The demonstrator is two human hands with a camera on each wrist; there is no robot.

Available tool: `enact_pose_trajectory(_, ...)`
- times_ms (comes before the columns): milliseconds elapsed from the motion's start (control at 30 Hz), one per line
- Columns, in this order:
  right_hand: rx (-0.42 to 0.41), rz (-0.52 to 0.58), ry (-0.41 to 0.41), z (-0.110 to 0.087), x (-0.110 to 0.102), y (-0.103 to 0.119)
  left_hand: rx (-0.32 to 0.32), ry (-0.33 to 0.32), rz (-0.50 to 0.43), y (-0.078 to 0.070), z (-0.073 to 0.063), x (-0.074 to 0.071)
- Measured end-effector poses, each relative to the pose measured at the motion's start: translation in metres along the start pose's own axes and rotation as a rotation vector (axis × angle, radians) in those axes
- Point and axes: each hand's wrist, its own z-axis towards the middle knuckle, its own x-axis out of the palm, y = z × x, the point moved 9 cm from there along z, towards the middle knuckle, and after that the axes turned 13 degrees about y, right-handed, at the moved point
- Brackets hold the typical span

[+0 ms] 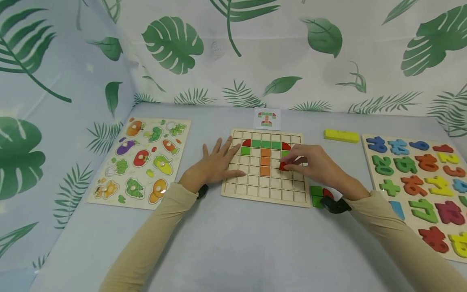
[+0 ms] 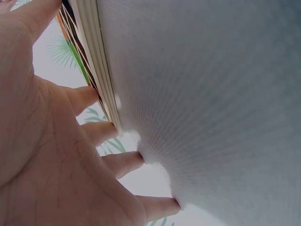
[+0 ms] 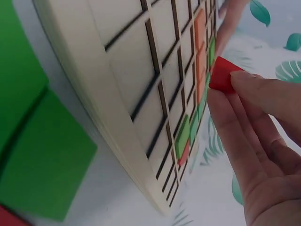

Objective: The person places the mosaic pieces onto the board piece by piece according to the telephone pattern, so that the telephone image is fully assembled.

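Pinching the red block (image 1: 282,166) right of frame centre, my right hand (image 1: 313,162) is nearly closed. Probably light, rigid: I'd hold opposite sides.

The number board (image 1: 395,175) is cut off at right; green blocks (image 3: 56,155) (right wrist view) are blurred.

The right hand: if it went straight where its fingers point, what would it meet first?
Probably the orange column on the grid board, met by the red block that the right hand holds; its height above the board is unclear.
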Motion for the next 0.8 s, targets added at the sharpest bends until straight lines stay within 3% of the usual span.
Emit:
enact_pose_trajectory(267,0.070,0.037,0.048,0.006,0.013,-0.006,0.003,0.000,-0.008,0.001,0.000,0.000)
enact_pose_trajectory(567,0.056,0.078,0.078,0.012,0.024,-0.003,0.005,-0.002,-0.010,0.000,0.001,-0.001)
enact_pose_trajectory(800,0.078,0.033,0.091,0.016,0.025,-0.001,0.008,-0.009,-0.007,0.001,0.001,0.000)
